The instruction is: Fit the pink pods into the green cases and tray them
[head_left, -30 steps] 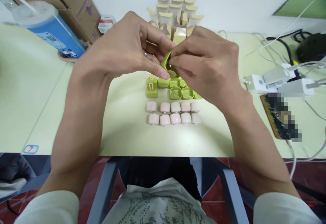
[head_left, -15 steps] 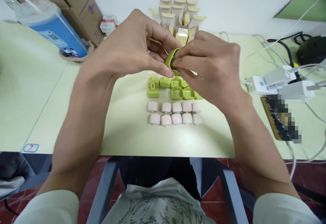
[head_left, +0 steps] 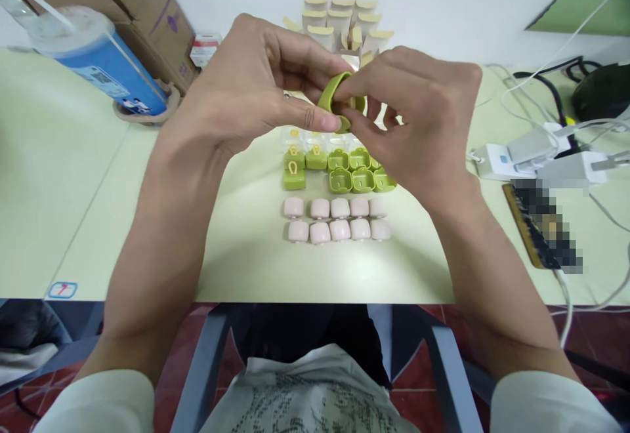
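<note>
Both hands meet above the table around a green strap-like band [head_left: 329, 95], bent into a loop. My left hand [head_left: 275, 85] grips its left side between thumb and fingers. My right hand [head_left: 413, 111] pinches at the loop's right side, and its fingers partly hide the band. Below the hands lie several green open cases [head_left: 340, 182] with hollow insides. At their left sit closed green cases [head_left: 294, 179] with small yellow loops on top. Two rows of pale pink rounded pieces [head_left: 339, 229] lie nearer the table's front edge.
Small pale boxes [head_left: 338, 21] with open yellow flaps stand by the wall. A blue cup [head_left: 113, 65] with a straw and cardboard boxes [head_left: 157, 20] are at the left. A power strip [head_left: 502, 163], cables and a pixelated dark object [head_left: 541, 226] lie at the right.
The band has risen slightly and now shows as a wider loop. My right hand has turned and shifted a little to the right, its fingers moving apart from the left hand's.
</note>
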`<state>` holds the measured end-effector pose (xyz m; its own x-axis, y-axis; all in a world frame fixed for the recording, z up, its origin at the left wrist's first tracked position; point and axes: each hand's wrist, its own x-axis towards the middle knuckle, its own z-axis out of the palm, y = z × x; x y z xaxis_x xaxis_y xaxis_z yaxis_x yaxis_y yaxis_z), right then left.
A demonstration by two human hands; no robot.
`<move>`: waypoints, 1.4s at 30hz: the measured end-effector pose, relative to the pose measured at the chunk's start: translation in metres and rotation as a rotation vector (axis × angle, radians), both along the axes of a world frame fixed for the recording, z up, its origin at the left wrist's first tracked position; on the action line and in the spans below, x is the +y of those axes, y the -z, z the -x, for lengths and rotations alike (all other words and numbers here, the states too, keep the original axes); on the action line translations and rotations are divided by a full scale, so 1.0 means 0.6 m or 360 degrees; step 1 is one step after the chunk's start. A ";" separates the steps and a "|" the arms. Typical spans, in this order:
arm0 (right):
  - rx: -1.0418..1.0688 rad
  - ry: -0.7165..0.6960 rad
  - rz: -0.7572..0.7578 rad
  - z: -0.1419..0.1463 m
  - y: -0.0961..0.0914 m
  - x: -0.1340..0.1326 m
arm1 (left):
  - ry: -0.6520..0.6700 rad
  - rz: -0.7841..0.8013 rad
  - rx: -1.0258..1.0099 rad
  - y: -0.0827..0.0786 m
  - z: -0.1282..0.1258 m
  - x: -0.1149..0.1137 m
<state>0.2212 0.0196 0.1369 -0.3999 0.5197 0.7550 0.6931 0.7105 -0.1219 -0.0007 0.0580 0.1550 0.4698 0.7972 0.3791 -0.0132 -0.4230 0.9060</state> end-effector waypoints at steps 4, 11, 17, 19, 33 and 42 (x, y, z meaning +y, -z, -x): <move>-0.0075 0.0022 0.0129 0.004 -0.004 -0.001 | 0.0005 -0.0081 0.0049 0.002 0.005 0.005; 0.0079 -0.0213 0.0104 -0.005 -0.006 0.001 | -0.0023 -0.0078 0.0055 -0.008 0.010 -0.003; -0.0002 -0.0046 -0.0007 -0.002 -0.004 0.002 | -0.0073 -0.0026 0.0075 -0.015 0.008 -0.009; 0.0016 -0.0028 0.0008 0.000 -0.002 0.001 | -0.0080 -0.0040 0.0063 -0.014 0.008 -0.008; -0.0124 0.0179 0.0223 0.008 0.016 0.008 | -0.0226 -0.0035 0.0128 -0.014 0.005 -0.012; -0.0215 0.0170 -0.0038 0.009 0.029 0.015 | -0.0078 -0.0088 0.0136 0.000 0.008 0.003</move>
